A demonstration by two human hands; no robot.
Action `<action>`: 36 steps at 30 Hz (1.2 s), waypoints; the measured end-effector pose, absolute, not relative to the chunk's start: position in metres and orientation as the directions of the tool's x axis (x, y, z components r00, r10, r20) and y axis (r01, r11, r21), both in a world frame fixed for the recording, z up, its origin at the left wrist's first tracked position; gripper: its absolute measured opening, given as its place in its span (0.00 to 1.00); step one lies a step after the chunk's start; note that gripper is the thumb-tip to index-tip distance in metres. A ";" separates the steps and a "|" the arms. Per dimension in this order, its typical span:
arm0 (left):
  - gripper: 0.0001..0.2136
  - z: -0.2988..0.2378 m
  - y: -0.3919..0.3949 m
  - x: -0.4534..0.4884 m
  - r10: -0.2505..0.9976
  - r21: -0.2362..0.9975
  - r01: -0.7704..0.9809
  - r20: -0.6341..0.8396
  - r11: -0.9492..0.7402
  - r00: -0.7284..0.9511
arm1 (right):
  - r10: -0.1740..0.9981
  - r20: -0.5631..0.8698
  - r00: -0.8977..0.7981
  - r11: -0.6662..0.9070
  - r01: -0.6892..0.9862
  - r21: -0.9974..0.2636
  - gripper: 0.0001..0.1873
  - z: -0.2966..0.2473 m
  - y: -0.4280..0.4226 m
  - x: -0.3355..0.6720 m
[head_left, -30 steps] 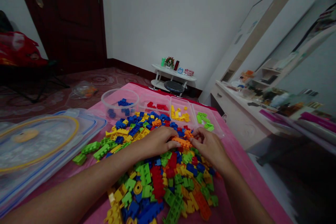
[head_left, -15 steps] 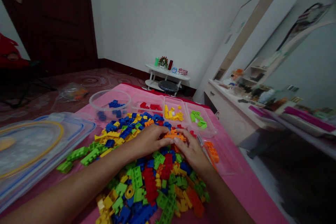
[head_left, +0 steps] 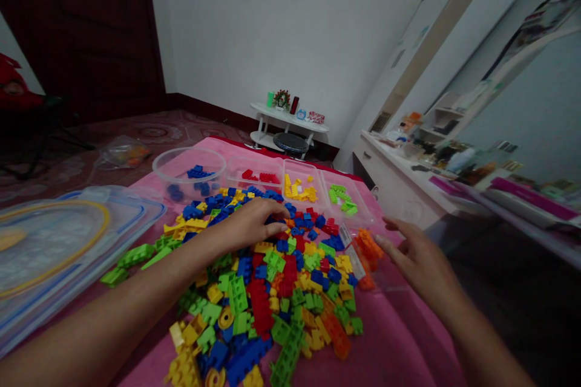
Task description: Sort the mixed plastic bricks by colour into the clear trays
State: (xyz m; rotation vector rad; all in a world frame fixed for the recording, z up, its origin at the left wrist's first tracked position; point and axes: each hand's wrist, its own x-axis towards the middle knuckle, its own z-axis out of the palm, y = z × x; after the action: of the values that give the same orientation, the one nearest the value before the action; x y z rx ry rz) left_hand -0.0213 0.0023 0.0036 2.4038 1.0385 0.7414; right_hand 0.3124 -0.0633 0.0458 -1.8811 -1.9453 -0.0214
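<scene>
A heap of red, blue, yellow, green and orange plastic bricks point(head_left: 272, 290) covers the pink cloth. My left hand point(head_left: 254, 224) rests on the heap's far side, fingers curled down onto blue and red bricks; whether it grips any I cannot make out. My right hand point(head_left: 420, 260) hovers at the right of the heap, fingers spread and holding nothing, next to a clear box with orange bricks point(head_left: 365, 248).
Along the far edge stand a round clear tub with blue bricks point(head_left: 188, 172) and clear trays with red point(head_left: 256, 175), yellow point(head_left: 299, 187) and green bricks point(head_left: 342, 196). A large clear lid point(head_left: 59, 242) lies at the left. A white desk point(head_left: 408, 187) stands right of the table.
My right hand left the orange bricks it held with the left and moved right, opening beside the orange-brick box. My left hand stayed on the heap. The camera turned a little.
</scene>
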 end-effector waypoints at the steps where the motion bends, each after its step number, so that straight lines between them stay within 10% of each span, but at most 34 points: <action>1: 0.11 0.003 0.003 -0.022 0.755 0.557 0.535 0.306 -0.636 0.580 | 0.957 0.287 -0.026 0.104 0.960 -0.260 0.27 0.044 -0.075 0.310; 8: 0.10 -0.002 0.011 -0.027 0.778 0.590 0.534 0.300 -0.606 0.551 | 0.960 -0.149 -0.236 0.183 0.935 -0.302 0.47 -0.011 -0.160 0.276; 20: 0.11 -0.005 0.020 -0.033 0.841 0.719 0.475 0.292 -0.507 0.456 | 0.945 0.174 -0.278 0.327 0.835 -0.442 0.31 -0.039 -0.098 0.226; 28: 0.10 0.002 0.032 -0.048 0.883 0.854 0.285 0.343 -0.435 0.321 | 0.929 0.297 -0.223 0.267 0.956 -0.119 0.24 0.005 -0.075 0.161; 36: 0.11 0.008 0.037 -0.056 0.924 0.912 0.185 0.333 -0.367 0.190 | 0.683 0.261 -0.682 0.730 0.645 -0.225 0.34 -0.011 -0.103 0.092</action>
State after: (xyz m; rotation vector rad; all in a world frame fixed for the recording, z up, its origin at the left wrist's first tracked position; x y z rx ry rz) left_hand -0.0562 0.0367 0.0076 1.7106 1.0550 1.2342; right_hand 0.0922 -0.1028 -0.0107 -1.0328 -2.6074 0.1633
